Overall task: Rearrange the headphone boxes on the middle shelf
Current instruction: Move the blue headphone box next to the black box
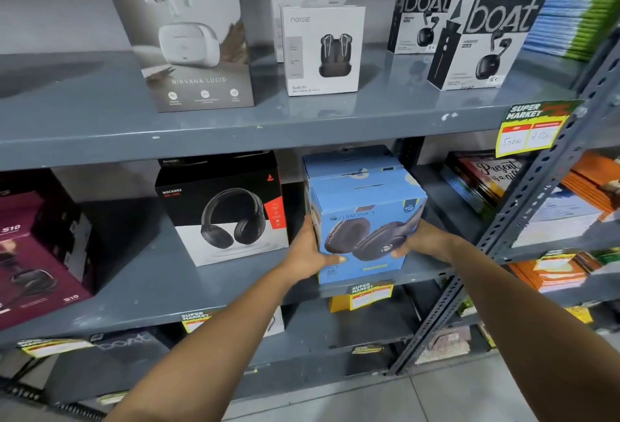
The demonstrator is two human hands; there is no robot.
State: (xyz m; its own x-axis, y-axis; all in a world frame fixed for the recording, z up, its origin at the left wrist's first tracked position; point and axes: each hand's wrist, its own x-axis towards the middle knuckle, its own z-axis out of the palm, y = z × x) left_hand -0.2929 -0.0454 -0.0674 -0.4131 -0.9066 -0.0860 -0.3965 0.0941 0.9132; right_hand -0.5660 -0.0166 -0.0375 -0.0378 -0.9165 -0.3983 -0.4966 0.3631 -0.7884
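Observation:
A blue Zebronics headphone box (365, 220) stands at the right end of the grey middle shelf (167, 290), near its front edge. My left hand (307, 250) grips its left side with the thumb across the front. My right hand (424, 240) holds its right side. A second blue box (352, 163) stands directly behind it. To the left stands a black and white Rockerz headphone box (224, 210). Further left, a maroon S10 box (37, 247) fills the shelf's left end.
The top shelf carries a grey Nirvana Lucid earbud box (194, 35), white Noise boxes (322, 49) and two Boat boxes (483, 39). A slotted metal upright (523, 197) stands right of the blue box, with stacked notebooks (570, 213) beyond. Yellow price tags (533, 129) hang from shelf edges.

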